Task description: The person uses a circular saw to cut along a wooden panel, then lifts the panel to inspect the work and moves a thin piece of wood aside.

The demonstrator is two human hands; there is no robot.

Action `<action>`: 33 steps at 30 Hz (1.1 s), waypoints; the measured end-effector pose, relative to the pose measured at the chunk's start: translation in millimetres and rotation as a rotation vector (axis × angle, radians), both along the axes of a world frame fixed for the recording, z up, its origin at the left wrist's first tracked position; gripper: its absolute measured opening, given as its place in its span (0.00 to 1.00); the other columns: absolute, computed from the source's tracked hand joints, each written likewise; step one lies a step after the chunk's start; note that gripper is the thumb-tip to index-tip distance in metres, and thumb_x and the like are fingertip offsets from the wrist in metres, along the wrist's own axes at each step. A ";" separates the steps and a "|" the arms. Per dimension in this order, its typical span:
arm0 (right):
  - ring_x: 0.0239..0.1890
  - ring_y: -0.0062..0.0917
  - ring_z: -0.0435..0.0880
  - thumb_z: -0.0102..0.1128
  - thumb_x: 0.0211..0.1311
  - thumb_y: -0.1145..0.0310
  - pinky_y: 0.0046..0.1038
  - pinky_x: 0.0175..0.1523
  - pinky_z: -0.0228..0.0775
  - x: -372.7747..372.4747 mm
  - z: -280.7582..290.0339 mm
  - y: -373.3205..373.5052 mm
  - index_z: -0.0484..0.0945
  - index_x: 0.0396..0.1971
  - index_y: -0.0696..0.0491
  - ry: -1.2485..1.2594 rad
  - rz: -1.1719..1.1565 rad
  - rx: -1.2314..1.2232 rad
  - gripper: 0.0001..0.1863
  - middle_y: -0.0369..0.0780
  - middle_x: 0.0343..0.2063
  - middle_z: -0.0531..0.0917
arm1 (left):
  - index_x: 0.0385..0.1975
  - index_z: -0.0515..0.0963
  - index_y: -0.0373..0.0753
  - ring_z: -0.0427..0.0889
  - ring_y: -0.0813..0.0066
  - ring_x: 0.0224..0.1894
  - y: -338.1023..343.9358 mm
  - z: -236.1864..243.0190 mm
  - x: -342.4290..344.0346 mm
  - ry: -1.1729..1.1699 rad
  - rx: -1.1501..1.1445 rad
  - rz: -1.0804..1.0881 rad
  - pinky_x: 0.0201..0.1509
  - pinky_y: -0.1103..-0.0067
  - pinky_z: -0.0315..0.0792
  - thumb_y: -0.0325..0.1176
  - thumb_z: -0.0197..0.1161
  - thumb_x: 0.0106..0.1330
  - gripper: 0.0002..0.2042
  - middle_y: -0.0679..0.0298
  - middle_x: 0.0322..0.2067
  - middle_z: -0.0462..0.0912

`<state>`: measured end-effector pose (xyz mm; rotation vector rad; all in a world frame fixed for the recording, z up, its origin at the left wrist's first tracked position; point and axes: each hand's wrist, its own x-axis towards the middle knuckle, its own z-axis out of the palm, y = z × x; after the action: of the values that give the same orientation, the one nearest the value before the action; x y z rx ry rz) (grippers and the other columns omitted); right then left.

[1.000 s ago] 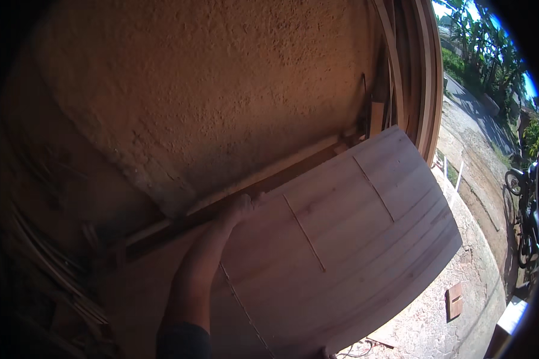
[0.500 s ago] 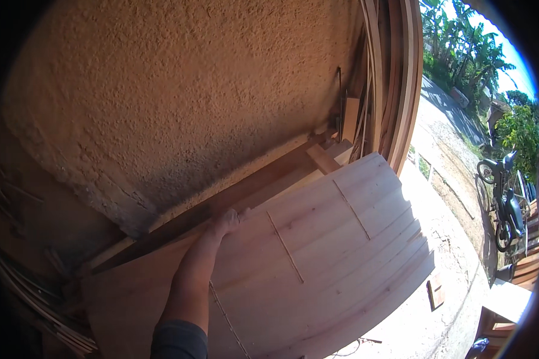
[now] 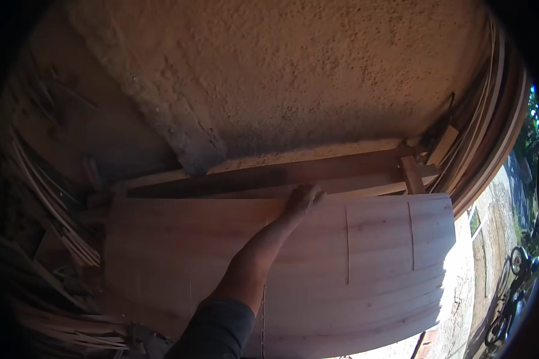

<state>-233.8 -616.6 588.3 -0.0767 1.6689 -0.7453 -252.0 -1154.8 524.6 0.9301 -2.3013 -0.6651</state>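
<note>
A wide panel of pale wooden boards [image 3: 317,257] stretches across the middle of the view, with several thin lines or beads running across its face. My left hand [image 3: 305,196] is closed over the panel's far edge, near its middle. The fingertips beyond that edge are hidden. My left forearm, in a dark sleeve, crosses over the panel from the lower edge. My right hand does not show.
Behind the panel, long planks [image 3: 251,179] lie along the foot of a rough plaster wall [image 3: 281,78]. Tall boards [image 3: 503,119] lean at the right, and thin wood strips [image 3: 54,203] pile up at the left. A motorbike [image 3: 512,299] stands outside in sunlight.
The view has swung to the right-tilted scene's left side, so the panel now lies nearly level across the picture. My left hand stays on its far edge.
</note>
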 end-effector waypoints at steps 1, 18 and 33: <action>0.38 0.38 0.87 0.58 0.70 0.57 0.40 0.45 0.79 -8.5 -3.9 -1.2 0.81 0.45 0.59 0.022 0.074 -0.038 0.18 0.48 0.36 0.87 | 0.46 0.78 0.37 0.81 0.47 0.46 14.7 11.5 9.5 0.113 0.015 0.110 0.48 0.59 0.75 0.37 0.64 0.68 0.13 0.50 0.40 0.83; 0.67 0.51 0.69 0.62 0.67 0.52 0.54 0.66 0.66 -136.4 -58.3 -129.4 0.68 0.68 0.52 0.979 1.301 -1.598 0.34 0.50 0.65 0.72 | 0.57 0.72 0.40 0.78 0.59 0.58 542.8 -98.8 288.6 0.817 -0.084 2.155 0.61 0.59 0.72 0.43 0.61 0.72 0.20 0.56 0.57 0.77; 0.68 0.53 0.65 0.60 0.64 0.54 0.55 0.67 0.58 -160.9 -39.4 -171.1 0.71 0.63 0.54 0.896 1.610 -1.332 0.31 0.54 0.65 0.69 | 0.51 0.74 0.41 0.87 0.66 0.36 523.2 -108.5 211.7 1.393 0.715 1.667 0.34 0.65 0.83 0.57 0.59 0.71 0.24 0.59 0.42 0.83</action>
<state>-394.7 -787.7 548.9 -2.5832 0.9258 -0.3269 -40.3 -631.7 416.1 1.4863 0.2293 -0.7981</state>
